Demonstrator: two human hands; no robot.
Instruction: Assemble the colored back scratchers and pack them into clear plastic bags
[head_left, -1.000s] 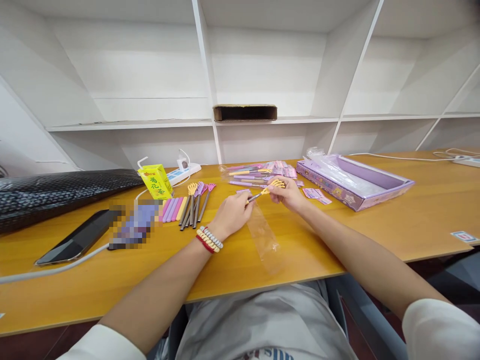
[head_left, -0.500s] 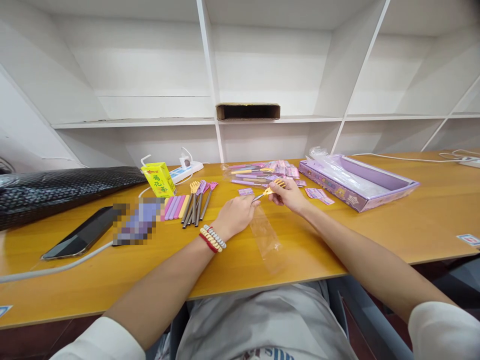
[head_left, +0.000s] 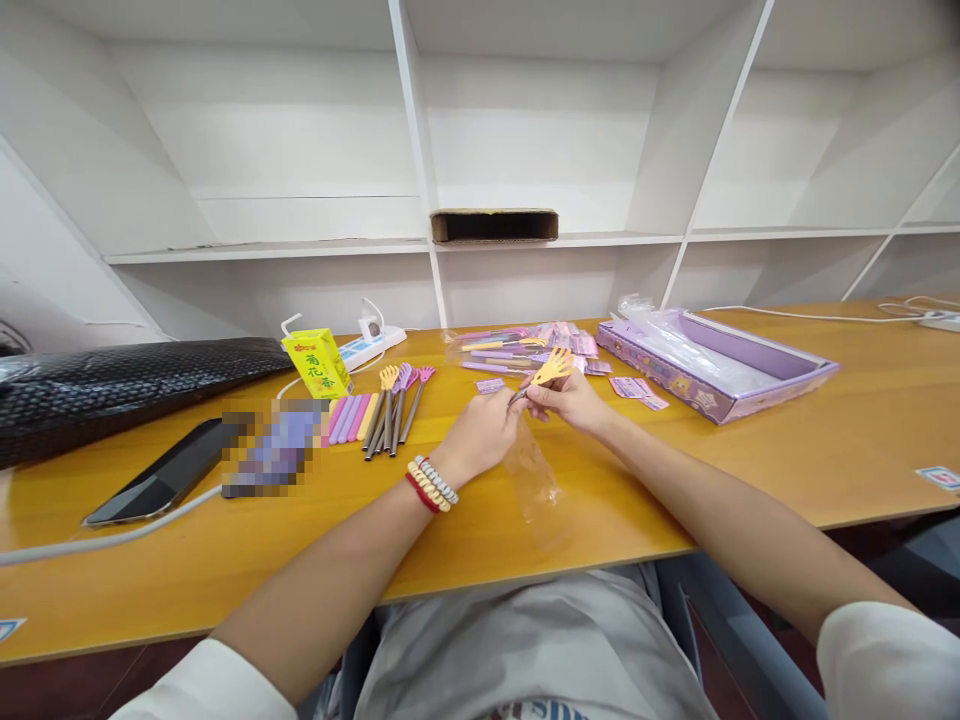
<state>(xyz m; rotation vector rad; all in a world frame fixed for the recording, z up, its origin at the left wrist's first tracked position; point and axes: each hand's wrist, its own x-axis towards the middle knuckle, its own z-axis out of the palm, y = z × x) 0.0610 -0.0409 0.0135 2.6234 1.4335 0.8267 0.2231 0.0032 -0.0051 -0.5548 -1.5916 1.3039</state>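
Note:
Both hands meet over the table on a small back scratcher (head_left: 553, 367) with a yellow hand-shaped head and a metal rod. My right hand (head_left: 573, 400) pinches it just below the head, which points up and away. My left hand (head_left: 480, 430) is closed around the lower rod, hiding most of it. Beneath them lies a clear plastic bag (head_left: 536, 485). Left of my hands several back scratchers (head_left: 396, 405) with yellow, purple and pink heads lie in a bunch, beside a row of coloured handles (head_left: 352, 418). A small printed card (head_left: 490, 385) lies just beyond my left hand.
Bagged back scratchers (head_left: 510, 352) are piled at the back. On the right are printed cards (head_left: 637, 390) and a purple box (head_left: 720, 400) holding clear plastic. To the left stand a yellow drink carton (head_left: 319, 362), a power strip (head_left: 371, 347), a phone (head_left: 165, 470) and a black wrapped package (head_left: 150, 390).
My right hand has slid down from the yellow head to the rod just below it, so the head now shows fully. My left hand has shifted slightly right.

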